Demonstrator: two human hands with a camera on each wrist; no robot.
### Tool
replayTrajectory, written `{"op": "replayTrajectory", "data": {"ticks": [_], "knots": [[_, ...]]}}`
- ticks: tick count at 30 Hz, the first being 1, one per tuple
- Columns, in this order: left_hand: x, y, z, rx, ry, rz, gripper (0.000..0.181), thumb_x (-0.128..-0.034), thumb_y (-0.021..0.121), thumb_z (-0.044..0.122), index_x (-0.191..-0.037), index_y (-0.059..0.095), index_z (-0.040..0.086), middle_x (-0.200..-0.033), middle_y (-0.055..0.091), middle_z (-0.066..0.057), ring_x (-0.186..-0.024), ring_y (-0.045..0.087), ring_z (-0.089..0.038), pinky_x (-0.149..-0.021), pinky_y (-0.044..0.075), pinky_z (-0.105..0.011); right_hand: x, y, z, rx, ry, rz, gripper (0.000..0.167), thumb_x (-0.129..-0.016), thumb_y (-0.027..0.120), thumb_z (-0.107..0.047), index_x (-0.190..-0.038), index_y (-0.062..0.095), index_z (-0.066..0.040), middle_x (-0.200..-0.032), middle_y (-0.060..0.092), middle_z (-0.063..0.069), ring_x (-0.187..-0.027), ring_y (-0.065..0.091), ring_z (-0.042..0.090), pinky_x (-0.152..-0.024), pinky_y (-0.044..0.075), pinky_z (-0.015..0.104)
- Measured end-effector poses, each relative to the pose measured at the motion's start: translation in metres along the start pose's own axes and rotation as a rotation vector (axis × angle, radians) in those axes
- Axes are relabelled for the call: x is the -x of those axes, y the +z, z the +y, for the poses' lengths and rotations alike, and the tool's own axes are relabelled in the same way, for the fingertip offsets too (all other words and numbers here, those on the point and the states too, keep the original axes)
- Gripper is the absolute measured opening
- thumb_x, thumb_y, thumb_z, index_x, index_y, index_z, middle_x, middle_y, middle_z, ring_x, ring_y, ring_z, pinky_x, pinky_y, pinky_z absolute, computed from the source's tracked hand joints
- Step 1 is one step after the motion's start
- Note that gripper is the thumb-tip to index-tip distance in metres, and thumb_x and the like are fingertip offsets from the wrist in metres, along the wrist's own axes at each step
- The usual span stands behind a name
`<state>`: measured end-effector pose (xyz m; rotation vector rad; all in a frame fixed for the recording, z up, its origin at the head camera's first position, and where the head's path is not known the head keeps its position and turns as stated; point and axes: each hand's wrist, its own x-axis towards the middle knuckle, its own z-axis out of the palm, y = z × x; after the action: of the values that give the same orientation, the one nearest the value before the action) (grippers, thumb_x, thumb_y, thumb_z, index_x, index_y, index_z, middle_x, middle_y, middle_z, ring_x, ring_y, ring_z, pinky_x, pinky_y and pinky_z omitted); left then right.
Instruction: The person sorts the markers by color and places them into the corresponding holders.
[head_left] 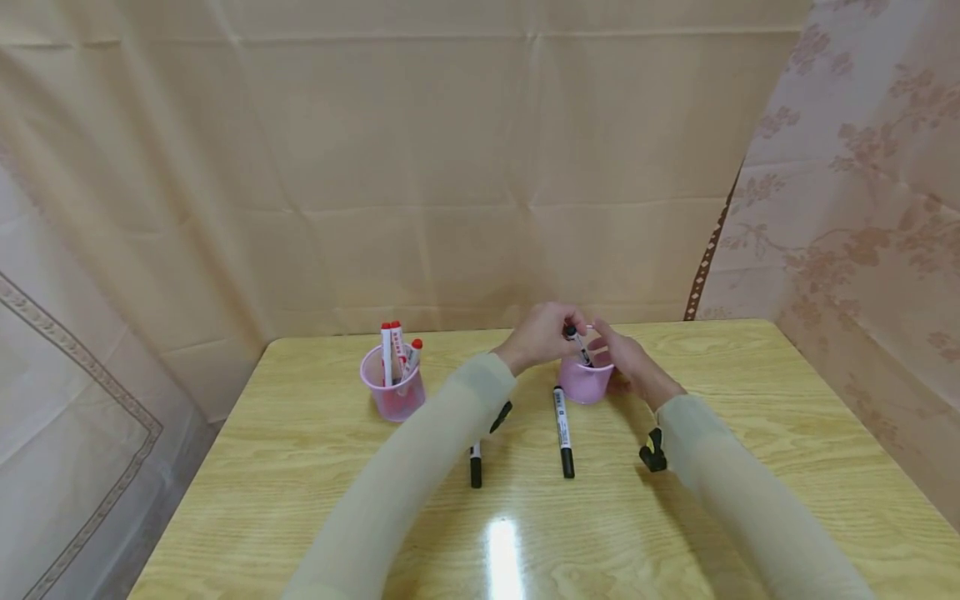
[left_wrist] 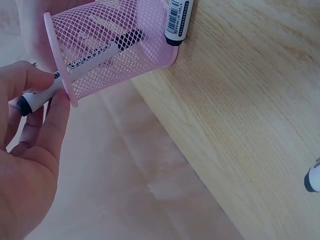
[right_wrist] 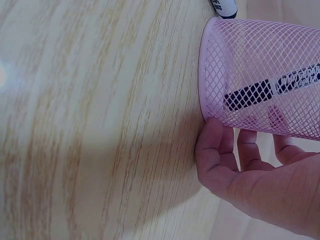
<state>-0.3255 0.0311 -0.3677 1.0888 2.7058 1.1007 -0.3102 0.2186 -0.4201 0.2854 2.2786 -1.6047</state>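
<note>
My left hand (head_left: 542, 335) pinches a white marker (left_wrist: 42, 96) with black ends between thumb and fingers. Most of its length is inside a pink mesh pen holder (head_left: 585, 386), slanting across the rim, as the left wrist view shows. On the holder's other side, my right hand (right_wrist: 250, 172) grips it with bent fingers near the base and along the mesh. The holder's bottom rests on the table. Just in front of it lies another black-capped marker (head_left: 563, 433). A further black-capped marker (head_left: 476, 468) lies to the left, partly hidden by my left sleeve.
To the left stands a second pink mesh pen holder (head_left: 397, 406) with several red-capped markers (head_left: 387, 354) upright in it. The wood-grain table (head_left: 270, 483) ends at a beige cloth (head_left: 420, 167) behind. Patterned cloth hangs at the right.
</note>
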Motion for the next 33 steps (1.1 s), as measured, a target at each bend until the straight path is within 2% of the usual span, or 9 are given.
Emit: {"op": "replayTrajectory", "data": {"ticks": [7, 11, 16, 21, 28, 33], "knots": [[0.000, -0.001, 0.014, -0.216, -0.055, -0.029, 0.008, -0.0855, 0.079, 0.007, -0.093, 0.078, 0.010, -0.091, 0.072, 0.004, -0.084, 0.059, -0.011, -0.072, 0.045, -0.017, -0.001, 0.001, 0.000, 0.005, -0.004, 0.005, 0.092, -0.099, 0.024, -0.074, -0.148, 0.041, 0.002, -0.151, 0.040, 0.029, -0.139, 0.038, 0.039, -0.094, 0.046, 0.048], [0.000, 0.003, 0.018, -0.266, -0.079, -0.037, 0.012, -0.0856, 0.077, 0.003, -0.096, 0.079, 0.009, -0.097, 0.074, 0.002, -0.085, 0.061, -0.011, -0.071, 0.048, -0.017, -0.001, 0.001, 0.000, 0.001, -0.001, 0.004, 0.092, -0.099, 0.024, -0.074, -0.147, 0.042, 0.002, -0.151, 0.041, 0.029, -0.138, 0.039, 0.039, -0.090, 0.046, 0.045], [0.001, 0.006, 0.019, -0.356, -0.036, -0.046, 0.017, -0.0839, 0.076, -0.001, -0.097, 0.079, 0.010, -0.097, 0.074, 0.001, -0.087, 0.063, -0.011, -0.073, 0.049, -0.017, 0.000, 0.002, 0.000, 0.002, 0.004, 0.009, 0.091, -0.099, 0.024, -0.074, -0.147, 0.043, 0.002, -0.151, 0.042, 0.028, -0.138, 0.040, 0.038, -0.090, 0.046, 0.046], [0.000, 0.007, 0.019, -0.376, 0.008, -0.025, 0.018, -0.0833, 0.077, 0.002, -0.099, 0.079, 0.009, -0.101, 0.074, 0.000, -0.087, 0.063, -0.011, -0.072, 0.049, -0.018, 0.000, 0.001, 0.000, 0.016, -0.003, 0.017, 0.086, -0.101, 0.024, -0.069, -0.146, 0.044, 0.002, -0.151, 0.042, 0.028, -0.139, 0.039, 0.038, -0.092, 0.046, 0.049], [0.001, 0.005, 0.020, -0.347, -0.006, -0.024, 0.018, -0.0845, 0.077, 0.003, -0.101, 0.079, 0.009, -0.102, 0.074, 0.000, -0.090, 0.064, -0.012, -0.072, 0.050, -0.018, -0.001, 0.001, 0.002, 0.021, -0.004, 0.025, 0.088, -0.101, 0.025, -0.071, -0.146, 0.044, 0.002, -0.151, 0.042, 0.029, -0.138, 0.040, 0.039, -0.091, 0.046, 0.049], [0.002, 0.005, 0.018, -0.344, -0.017, -0.018, 0.015, -0.0844, 0.077, 0.002, -0.096, 0.080, 0.011, -0.098, 0.074, 0.002, -0.087, 0.063, -0.011, -0.074, 0.049, -0.019, -0.001, 0.002, 0.001, 0.019, -0.008, 0.020, 0.090, -0.100, 0.023, -0.073, -0.147, 0.043, 0.002, -0.151, 0.041, 0.029, -0.138, 0.040, 0.039, -0.092, 0.046, 0.048]]}}
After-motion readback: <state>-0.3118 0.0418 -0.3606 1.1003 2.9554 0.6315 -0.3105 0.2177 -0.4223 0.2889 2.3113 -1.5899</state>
